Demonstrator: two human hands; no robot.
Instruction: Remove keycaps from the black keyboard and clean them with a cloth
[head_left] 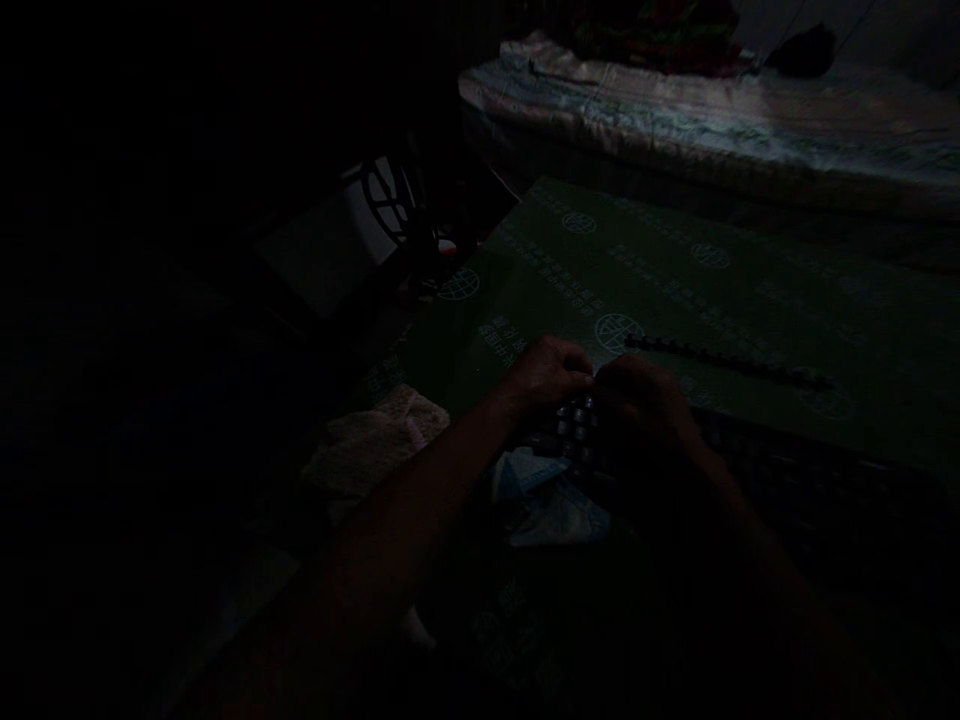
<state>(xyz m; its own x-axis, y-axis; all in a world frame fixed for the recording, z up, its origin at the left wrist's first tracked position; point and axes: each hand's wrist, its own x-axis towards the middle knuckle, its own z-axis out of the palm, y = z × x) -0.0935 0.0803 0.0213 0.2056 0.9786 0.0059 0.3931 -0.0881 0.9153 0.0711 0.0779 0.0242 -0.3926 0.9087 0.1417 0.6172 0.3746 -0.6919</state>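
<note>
A dark computer keyboard (577,425) lies on a green printed sheet (517,270), its keys faintly lit near my hands. Over the keyboard's left end, my left hand (551,372) is closed, thumb and fingers pinched together. Right beside it, my right hand (641,395) is also closed, with its fingertips meeting those of the left. Whatever sits between the fingertips is too small and dark to make out. Beyond the keyboard lies a thin dark toothed strip (727,358). A crumpled blue and white packet (559,505) rests just below the keyboard's left end.
Left of my left forearm is a rumpled light cloth (379,440). Behind the green sheet stands a bed or padded surface (675,115) with dark red fabric (652,40) piled on it. A dark round lattice shape (386,200) shows at the left. Deep shadow hides much.
</note>
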